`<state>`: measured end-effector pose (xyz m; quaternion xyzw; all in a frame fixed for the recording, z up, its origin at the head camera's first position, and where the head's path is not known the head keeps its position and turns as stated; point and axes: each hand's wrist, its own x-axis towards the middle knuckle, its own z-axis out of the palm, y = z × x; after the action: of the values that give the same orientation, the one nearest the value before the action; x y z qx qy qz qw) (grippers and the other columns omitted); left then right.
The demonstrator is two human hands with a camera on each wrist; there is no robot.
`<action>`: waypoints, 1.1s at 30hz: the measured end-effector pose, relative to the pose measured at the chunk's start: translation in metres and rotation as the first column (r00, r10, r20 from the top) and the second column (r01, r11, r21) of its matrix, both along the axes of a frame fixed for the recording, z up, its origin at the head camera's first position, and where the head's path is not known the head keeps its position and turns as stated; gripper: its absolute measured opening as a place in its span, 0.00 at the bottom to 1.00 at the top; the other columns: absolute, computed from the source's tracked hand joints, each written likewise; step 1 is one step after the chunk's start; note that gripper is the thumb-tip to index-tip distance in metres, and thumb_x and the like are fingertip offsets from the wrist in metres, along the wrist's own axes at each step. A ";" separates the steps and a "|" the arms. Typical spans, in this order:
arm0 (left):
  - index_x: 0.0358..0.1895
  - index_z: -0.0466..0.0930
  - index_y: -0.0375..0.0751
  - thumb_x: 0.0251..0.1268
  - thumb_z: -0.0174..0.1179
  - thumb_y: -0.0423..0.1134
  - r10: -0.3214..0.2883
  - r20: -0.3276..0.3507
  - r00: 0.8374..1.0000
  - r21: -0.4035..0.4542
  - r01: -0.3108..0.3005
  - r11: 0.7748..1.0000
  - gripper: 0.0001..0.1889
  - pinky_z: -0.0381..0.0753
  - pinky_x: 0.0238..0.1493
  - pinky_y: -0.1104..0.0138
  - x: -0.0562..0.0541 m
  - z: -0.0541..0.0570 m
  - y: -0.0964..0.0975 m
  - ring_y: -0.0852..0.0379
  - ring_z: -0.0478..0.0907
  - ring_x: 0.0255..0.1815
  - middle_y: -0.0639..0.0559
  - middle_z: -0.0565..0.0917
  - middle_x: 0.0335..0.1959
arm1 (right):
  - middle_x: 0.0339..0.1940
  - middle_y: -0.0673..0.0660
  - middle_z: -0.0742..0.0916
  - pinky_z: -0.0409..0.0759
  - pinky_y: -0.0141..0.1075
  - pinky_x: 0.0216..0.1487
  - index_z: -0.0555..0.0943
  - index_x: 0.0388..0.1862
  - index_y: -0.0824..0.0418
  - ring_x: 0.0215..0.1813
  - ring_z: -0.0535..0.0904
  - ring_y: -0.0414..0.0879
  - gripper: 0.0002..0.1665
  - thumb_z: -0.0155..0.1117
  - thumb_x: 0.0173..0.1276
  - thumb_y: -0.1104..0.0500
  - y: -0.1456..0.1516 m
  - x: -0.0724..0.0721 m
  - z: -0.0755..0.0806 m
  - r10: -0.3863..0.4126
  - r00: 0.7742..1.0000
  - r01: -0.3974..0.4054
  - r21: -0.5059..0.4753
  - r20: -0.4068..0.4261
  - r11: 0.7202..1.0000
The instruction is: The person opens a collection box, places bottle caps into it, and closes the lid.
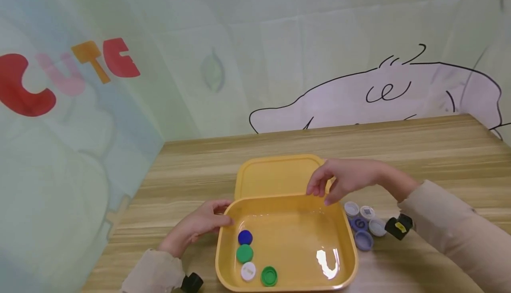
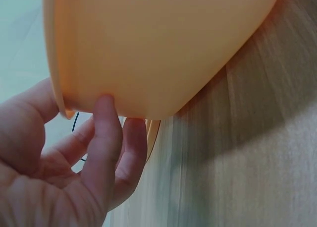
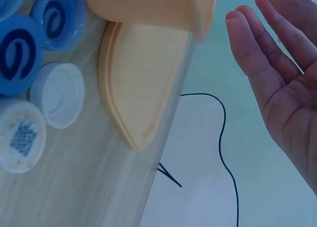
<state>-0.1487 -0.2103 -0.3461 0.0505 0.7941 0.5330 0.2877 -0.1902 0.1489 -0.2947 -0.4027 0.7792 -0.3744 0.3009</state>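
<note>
A yellow plastic box (image 1: pixel 287 233) stands on the table in the head view. Inside it, toward the left, lie a blue bottle cap (image 1: pixel 245 237), a green cap (image 1: pixel 245 254), a white cap (image 1: pixel 248 271) and another green cap (image 1: pixel 269 276). My left hand (image 1: pixel 207 219) grips the box's left rim, thumb over the edge and fingers against the outer wall (image 2: pixel 148 48). Above the far right corner hovers my right hand (image 1: pixel 339 177), fingers bent in the head view; the right wrist view shows nothing between them.
Behind the box lies its yellow lid (image 1: pixel 279 173), partly covered by it. Just right of the box is a cluster of white and blue caps, including a white cap (image 3: pixel 58 95) and a blue cap (image 3: pixel 19 53). A printed cloth (image 1: pixel 271 62) hangs behind the table (image 1: pixel 191 168).
</note>
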 end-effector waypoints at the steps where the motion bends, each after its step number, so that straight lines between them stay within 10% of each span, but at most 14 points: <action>1: 0.59 0.69 0.27 0.54 0.59 0.31 -0.001 0.000 1.000 0.002 0.001 1.000 0.26 0.82 0.38 0.61 0.000 0.000 0.000 0.54 0.79 0.39 0.42 0.78 0.47 | 0.40 0.58 0.82 0.80 0.34 0.45 0.80 0.47 0.64 0.44 0.76 0.51 0.18 0.67 0.57 0.66 0.002 0.000 -0.001 -0.006 1.000 0.006 -0.003 0.001 1.000; 33: 0.60 0.68 0.28 0.55 0.58 0.32 -0.014 0.004 1.000 0.011 0.014 1.000 0.27 0.82 0.38 0.60 0.001 0.001 0.000 0.54 0.79 0.39 0.44 0.79 0.46 | 0.39 0.64 0.82 0.81 0.39 0.44 0.78 0.49 0.68 0.42 0.79 0.50 0.20 0.67 0.55 0.65 0.067 0.026 -0.024 -0.119 0.991 0.128 -0.146 0.065 0.981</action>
<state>-0.1481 -0.2108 -0.3454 0.0566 0.7902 0.5354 0.2927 -0.1644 0.2159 -0.3191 -0.3643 0.7636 -0.4610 0.2677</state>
